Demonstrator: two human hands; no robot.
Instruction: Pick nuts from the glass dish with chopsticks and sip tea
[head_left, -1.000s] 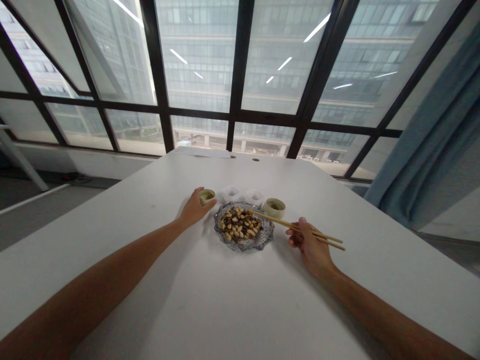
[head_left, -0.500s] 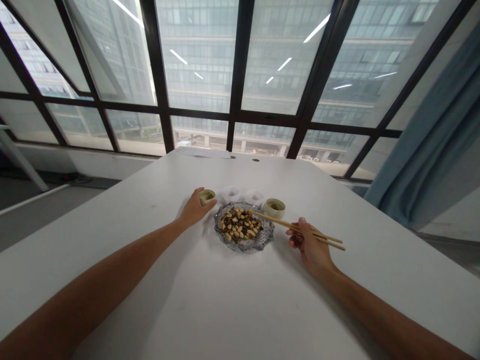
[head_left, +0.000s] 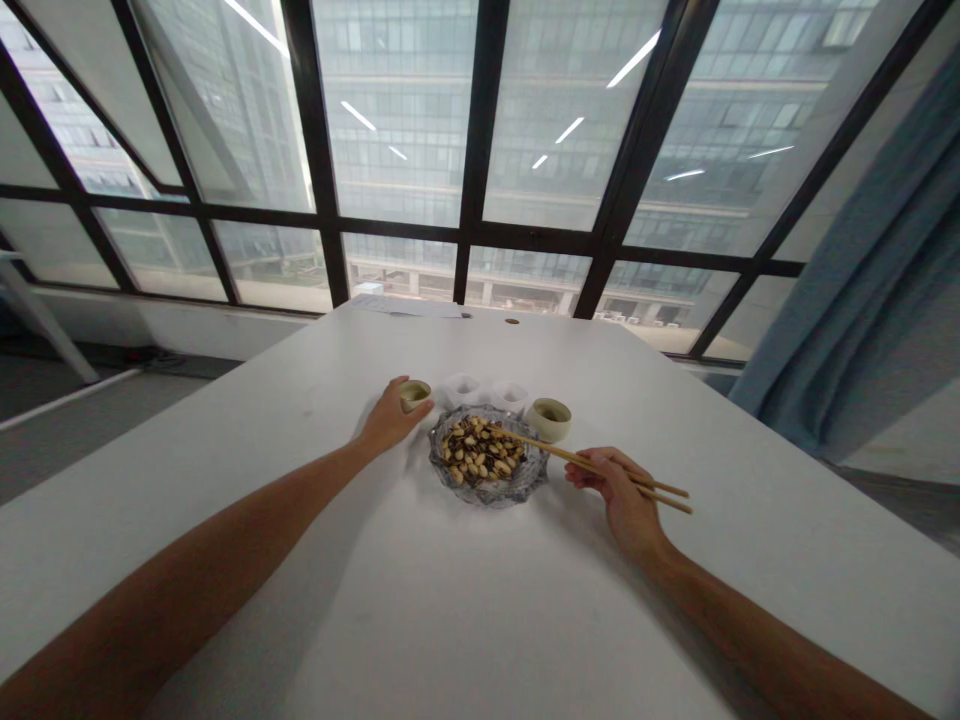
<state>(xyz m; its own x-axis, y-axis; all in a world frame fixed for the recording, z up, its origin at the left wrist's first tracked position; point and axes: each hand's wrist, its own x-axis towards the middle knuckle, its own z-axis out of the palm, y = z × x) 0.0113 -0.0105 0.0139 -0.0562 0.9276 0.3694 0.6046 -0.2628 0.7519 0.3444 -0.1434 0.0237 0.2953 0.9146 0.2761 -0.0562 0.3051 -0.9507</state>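
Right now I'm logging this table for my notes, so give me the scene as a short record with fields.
left hand: fingers around a green cup
right hand: holds chopsticks, tips at the seeds
glass dish: holds the seeds
beyond dish: two white bowls
right of dish: another green cup
surface: white table

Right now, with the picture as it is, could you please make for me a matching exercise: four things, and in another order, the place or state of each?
Things:
1. Left hand
2. Right hand
3. Nuts or seeds
4. Blue curtain

Place or state:
A. In the patterned glass dish
B. At the far right, by the windows
C. Fingers around the left greenish cup
D. Holding the chopsticks

Right pairs: 1-C, 2-D, 3-A, 4-B
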